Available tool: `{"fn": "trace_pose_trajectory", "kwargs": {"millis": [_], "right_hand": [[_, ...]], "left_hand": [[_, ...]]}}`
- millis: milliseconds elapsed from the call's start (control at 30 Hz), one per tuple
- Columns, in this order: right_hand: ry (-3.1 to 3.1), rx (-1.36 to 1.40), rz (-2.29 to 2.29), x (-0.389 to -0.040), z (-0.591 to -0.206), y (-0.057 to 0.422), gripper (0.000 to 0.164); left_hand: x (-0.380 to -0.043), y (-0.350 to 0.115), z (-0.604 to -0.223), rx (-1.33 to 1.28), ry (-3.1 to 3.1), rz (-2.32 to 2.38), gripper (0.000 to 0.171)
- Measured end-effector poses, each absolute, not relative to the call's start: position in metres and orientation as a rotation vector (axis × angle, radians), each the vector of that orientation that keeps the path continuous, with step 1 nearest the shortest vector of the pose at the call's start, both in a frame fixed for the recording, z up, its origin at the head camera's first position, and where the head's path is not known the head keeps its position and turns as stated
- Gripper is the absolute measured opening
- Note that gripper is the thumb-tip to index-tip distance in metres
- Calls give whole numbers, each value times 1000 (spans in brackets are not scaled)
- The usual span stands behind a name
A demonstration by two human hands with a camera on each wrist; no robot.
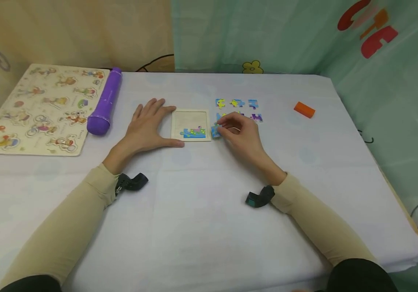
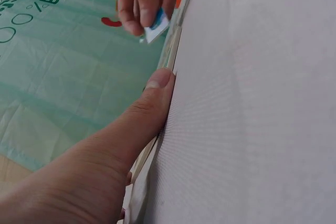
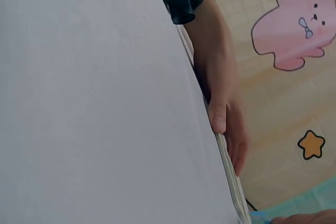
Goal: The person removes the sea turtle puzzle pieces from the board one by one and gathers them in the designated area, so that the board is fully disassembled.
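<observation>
A small square puzzle tray (image 1: 190, 115) lies on the white table, with joined blue, green and pink pieces (image 1: 193, 133) along its lower side. My left hand (image 1: 145, 129) is spread at the tray's left side, its thumb tip at the near left corner and index fingertip by the far left corner. Just off the tray's right side, my right hand (image 1: 243, 134) pinches a blue jigsaw piece (image 1: 215, 132) between thumb and fingers. In the left wrist view that jigsaw piece (image 2: 157, 27) is tilted, its pale edge showing.
Loose jigsaw pieces (image 1: 253, 104) lie in rows beyond my right hand, which partly covers them. An orange block (image 1: 304, 110) sits farther right. At the left, a purple cylinder (image 1: 104, 101) rests along a large wooden picture board (image 1: 41, 109). Curtains hang behind the table (image 1: 194, 223).
</observation>
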State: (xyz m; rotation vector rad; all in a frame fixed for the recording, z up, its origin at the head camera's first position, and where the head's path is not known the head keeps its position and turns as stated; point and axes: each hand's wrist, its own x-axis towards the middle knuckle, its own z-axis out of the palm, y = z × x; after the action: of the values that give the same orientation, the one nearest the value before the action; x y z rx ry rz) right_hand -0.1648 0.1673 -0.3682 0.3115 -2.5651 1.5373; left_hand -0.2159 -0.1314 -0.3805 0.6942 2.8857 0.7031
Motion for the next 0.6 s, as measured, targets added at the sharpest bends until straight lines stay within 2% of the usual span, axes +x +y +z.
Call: {"fn": "trace_pose_trajectory", "kwargs": {"millis": [233,467,600], "right_hand": [[-2610,289,1266,-157,-380,187,17],[-2657,348,1111,-154,-384,191,40],[-2639,418,1080,-156,-385,192,40]], "left_hand": [[-215,-132,-380,693,2881,720,116],[-215,-129,-380,688,2873,718,116],[-216,-130,-378,688,2878,701,117]]}}
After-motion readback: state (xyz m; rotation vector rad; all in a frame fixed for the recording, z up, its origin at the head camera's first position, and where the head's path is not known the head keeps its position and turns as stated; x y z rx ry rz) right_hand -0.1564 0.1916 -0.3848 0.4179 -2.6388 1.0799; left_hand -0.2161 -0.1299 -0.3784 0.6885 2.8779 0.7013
